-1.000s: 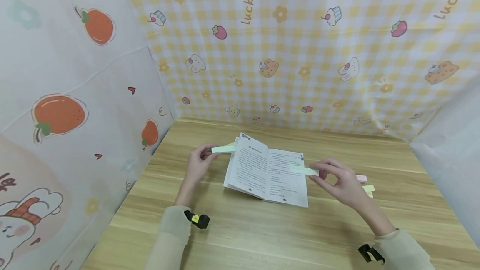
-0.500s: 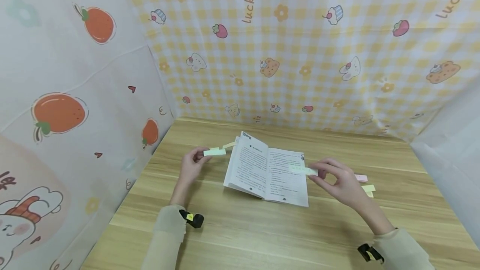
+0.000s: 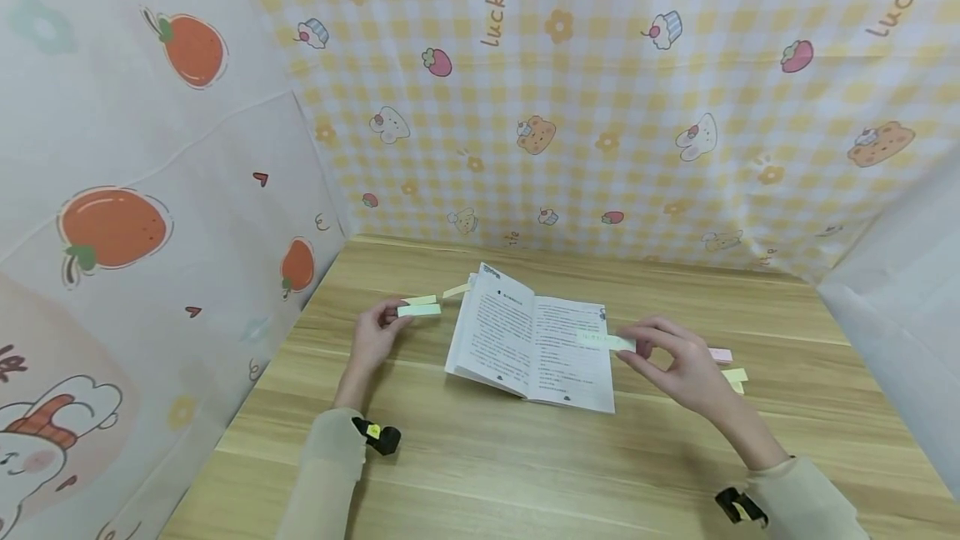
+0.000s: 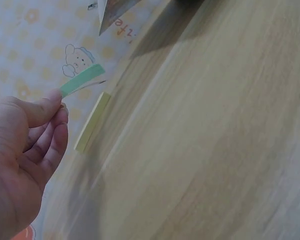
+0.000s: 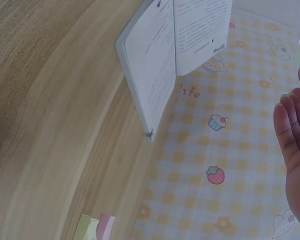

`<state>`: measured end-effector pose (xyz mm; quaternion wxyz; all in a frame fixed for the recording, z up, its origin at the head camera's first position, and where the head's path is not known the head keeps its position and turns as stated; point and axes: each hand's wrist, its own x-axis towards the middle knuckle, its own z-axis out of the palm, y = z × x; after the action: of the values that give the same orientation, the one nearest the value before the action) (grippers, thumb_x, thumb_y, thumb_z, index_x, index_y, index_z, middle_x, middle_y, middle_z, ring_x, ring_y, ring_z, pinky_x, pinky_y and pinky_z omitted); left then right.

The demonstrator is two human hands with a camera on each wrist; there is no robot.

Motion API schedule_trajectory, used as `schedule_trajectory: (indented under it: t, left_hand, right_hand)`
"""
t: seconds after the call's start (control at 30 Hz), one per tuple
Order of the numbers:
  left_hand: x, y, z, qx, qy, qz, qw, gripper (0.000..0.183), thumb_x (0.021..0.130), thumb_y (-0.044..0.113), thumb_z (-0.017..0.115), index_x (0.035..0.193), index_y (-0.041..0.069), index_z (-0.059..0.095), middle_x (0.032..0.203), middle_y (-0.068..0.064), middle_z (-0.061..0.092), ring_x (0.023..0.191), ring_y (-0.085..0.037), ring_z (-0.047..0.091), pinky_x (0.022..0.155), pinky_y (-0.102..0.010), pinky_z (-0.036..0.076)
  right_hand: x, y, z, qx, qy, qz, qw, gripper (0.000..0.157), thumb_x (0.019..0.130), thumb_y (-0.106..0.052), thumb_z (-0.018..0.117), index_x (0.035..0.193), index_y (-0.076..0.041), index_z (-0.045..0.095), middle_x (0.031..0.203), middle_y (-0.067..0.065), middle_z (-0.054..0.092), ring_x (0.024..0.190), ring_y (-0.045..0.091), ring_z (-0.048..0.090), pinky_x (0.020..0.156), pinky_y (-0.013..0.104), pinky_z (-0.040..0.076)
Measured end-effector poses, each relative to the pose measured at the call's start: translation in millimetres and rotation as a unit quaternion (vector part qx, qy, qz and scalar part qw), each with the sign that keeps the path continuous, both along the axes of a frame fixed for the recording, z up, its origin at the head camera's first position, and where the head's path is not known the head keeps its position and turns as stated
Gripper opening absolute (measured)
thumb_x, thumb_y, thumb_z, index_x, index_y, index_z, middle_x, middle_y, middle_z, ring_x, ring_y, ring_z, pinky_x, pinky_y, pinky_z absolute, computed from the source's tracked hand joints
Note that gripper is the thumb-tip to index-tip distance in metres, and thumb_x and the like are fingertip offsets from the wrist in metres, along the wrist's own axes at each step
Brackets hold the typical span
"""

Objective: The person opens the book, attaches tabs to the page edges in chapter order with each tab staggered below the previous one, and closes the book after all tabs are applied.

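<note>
An open book (image 3: 498,332) lies on the wooden table, its left pages raised. My left hand (image 3: 372,336), left of the book, pinches a pad of green sticky notes (image 4: 84,79) between thumb and fingertips. Close beside it, a yellow sticky note pad (image 4: 92,121) lies on the table. My right hand (image 3: 675,357) pinches the outer end of a pale green sticky note (image 3: 615,342), which overlaps the right page and bears faint writing. In the right wrist view this hand shows only at the right edge.
A yellow sticky note (image 3: 457,291) sticks out from the book's left side. Beyond my right hand lie a pink sticky note pad (image 3: 721,355) and a yellow pad (image 3: 736,376). A checked cloth (image 3: 570,107) hangs behind the table (image 3: 525,465).
My left hand has moved left, away from the book, carrying the green pad down beside the yellow one. My right hand stays with the pale green note at the right page.
</note>
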<state>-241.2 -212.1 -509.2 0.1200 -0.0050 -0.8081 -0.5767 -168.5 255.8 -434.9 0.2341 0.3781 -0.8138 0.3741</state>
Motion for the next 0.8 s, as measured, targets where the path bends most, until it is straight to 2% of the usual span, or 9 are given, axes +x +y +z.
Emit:
schedule_trajectory:
  t: [0.13, 0.53, 0.67, 0.8]
  left_hand:
    - [-0.7, -5, -5.0, -0.013, -0.005, 0.003, 0.9999, 0.021, 0.088, -0.003, 0.075, 0.108, -0.008, 0.069, 0.098, -0.022, 0.069, 0.085, -0.016, 0.061, 0.071, -0.014, 0.049]
    - [2.6, -14, -12.0, -0.101, -0.028, 0.007, 0.9944, 0.022, 0.089, 0.002, 0.075, 0.109, -0.006, 0.069, 0.092, -0.016, 0.066, 0.084, -0.021, 0.058, 0.070, -0.019, 0.046]
    - [2.5, -17, -13.5, -0.142, -0.020, 0.000, 0.9896, 0.022, 0.089, 0.001, 0.075, 0.108, -0.007, 0.069, 0.091, -0.016, 0.063, 0.082, -0.023, 0.057, 0.070, -0.024, 0.047]
    - [3.4, -17, -13.1, -0.182, -0.019, -0.004, 0.9831, 0.022, 0.089, 0.000, 0.074, 0.108, -0.007, 0.069, 0.098, -0.019, 0.060, 0.087, -0.028, 0.057, 0.075, -0.034, 0.048]
  right_hand:
    - [-0.7, -1, 0.0, -0.004, 0.010, 0.006, 1.000, 0.043, 0.070, 0.011, 0.082, 0.109, -0.006, 0.075, 0.097, -0.002, 0.067, 0.076, 0.003, 0.055, 0.067, 0.014, 0.045]
    - [0.0, -2, 1.5, -0.001, 0.006, 0.003, 1.000, 0.042, 0.070, 0.010, 0.083, 0.109, -0.006, 0.075, 0.098, -0.002, 0.068, 0.075, 0.004, 0.056, 0.068, 0.013, 0.046]
    - [-0.6, -3, 1.6, -0.008, 0.019, 0.011, 1.000, 0.039, 0.073, 0.008, 0.082, 0.109, -0.005, 0.075, 0.098, 0.000, 0.068, 0.075, 0.005, 0.056, 0.068, 0.014, 0.046]
    - [-0.1, -3, 1.7, -0.009, 0.020, 0.013, 1.000, 0.039, 0.073, 0.008, 0.082, 0.110, -0.005, 0.075, 0.098, 0.000, 0.068, 0.075, 0.005, 0.056, 0.068, 0.014, 0.046]
